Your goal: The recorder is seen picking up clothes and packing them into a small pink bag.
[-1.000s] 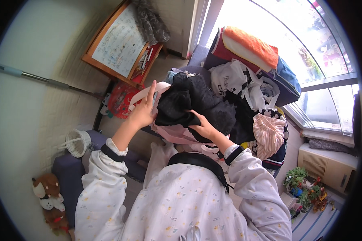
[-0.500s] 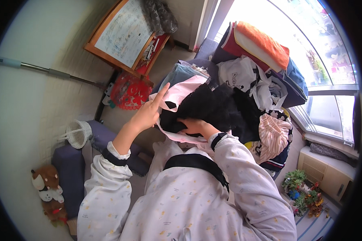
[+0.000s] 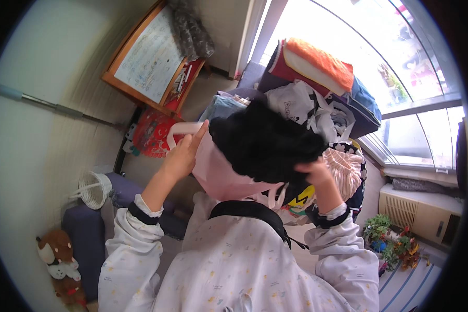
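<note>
Noted at centre: a bunched, matte black cloth (image 3: 268, 143), raised between both hands and over a smooth, pale pink bag (image 3: 218, 177). Cannot identify the garment: outline smeared by blur, folds lost in the dark. Cannot tell whether any part of it sits inside the bag, with the mouth largely covered.

Logged for the left hand (image 3: 180, 159): index finger straight, pointing up beside a looped, pale pink strap handle (image 3: 184, 128); other fingers folded and partly out of sight at the bag's left edge. Cannot confirm a grip there.

Logged for the right hand (image 3: 317, 171): fingers curled in on the black cloth's lower right edge, blurred at the tips. Read as a hold on the cloth; thumb hard to make out.

Found just right of that hand: a gathered, pale pink striped cloth (image 3: 346, 169), partly overlapped by it. Found below: a yellow-and-black patterned item (image 3: 302, 196), too covered to identify. Beyond the black cloth, recorded a folded blue denim piece (image 3: 223, 109) and a white bag with black print (image 3: 291, 101), both partly hidden. Recorded also an overexposed window (image 3: 343, 36), washed out in detail.
</note>
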Tool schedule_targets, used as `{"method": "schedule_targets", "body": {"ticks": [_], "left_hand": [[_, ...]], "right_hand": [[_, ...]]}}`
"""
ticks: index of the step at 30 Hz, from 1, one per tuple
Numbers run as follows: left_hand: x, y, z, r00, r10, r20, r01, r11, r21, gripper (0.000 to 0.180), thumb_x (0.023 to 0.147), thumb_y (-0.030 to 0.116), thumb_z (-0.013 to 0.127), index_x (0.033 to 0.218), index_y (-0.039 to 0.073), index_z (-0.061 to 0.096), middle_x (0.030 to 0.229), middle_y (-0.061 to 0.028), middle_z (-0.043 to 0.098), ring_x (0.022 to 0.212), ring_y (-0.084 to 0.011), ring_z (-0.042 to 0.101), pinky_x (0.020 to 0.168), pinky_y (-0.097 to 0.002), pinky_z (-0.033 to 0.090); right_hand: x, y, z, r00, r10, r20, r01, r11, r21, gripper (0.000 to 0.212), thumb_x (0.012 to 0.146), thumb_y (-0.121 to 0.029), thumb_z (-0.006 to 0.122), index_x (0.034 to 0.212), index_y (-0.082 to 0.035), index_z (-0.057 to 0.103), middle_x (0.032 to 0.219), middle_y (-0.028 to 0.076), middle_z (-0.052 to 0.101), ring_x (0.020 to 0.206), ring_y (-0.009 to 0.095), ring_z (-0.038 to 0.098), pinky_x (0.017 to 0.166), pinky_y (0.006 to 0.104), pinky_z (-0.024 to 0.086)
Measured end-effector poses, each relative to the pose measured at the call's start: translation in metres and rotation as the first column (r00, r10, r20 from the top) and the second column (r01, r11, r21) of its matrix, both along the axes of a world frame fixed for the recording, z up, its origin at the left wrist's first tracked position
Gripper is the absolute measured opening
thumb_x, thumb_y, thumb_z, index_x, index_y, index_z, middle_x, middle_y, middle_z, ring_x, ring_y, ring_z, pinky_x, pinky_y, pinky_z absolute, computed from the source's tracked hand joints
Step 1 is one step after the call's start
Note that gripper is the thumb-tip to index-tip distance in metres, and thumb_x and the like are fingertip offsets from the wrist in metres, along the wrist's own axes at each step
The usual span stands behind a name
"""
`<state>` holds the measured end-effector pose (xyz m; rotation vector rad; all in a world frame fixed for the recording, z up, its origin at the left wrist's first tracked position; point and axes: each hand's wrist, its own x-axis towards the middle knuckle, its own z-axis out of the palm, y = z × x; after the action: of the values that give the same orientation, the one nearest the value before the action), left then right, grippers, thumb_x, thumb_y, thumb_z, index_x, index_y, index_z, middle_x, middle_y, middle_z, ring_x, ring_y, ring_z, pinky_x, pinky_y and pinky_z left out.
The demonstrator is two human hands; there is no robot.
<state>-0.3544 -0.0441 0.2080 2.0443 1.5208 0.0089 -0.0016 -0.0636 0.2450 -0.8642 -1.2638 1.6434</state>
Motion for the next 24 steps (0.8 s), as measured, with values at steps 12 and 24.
{"method": "schedule_targets", "body": {"ticks": [12,24], "left_hand": [[0.025,0.009,-0.027,0.998,0.067,-0.012,-0.067,0.998,0.016,0.097,0.075,-0.003,0.052,0.148,0.029,-0.003,0.089,-0.0236,0.064,0.073,-0.0399,0.063,0.062,-0.0513,0.046],[-0.021,0.041,-0.018,0.964,0.159,0.215,-0.195,0.968,0.157,0.095,0.072,-0.014,0.048,0.148,0.030,0.014,0.120,-0.0272,0.054,0.096,-0.0413,0.060,0.077,-0.0452,0.048]], "right_hand": [[0.149,-0.026,0.115,0.691,-0.391,-0.607,0.542,0.837,0.078,0.044,0.092,-0.028,0.044,0.124,0.002,0.053,0.128,0.014,0.055,0.113,0.028,0.056,0.101,0.0396,0.041],[0.281,-0.080,0.139,0.612,-0.777,-0.147,0.778,0.625,-0.068,0.051,0.095,-0.035,0.050,0.130,0.002,0.045,0.129,0.012,0.053,0.117,0.024,0.052,0.102,0.0378,0.041]]}}
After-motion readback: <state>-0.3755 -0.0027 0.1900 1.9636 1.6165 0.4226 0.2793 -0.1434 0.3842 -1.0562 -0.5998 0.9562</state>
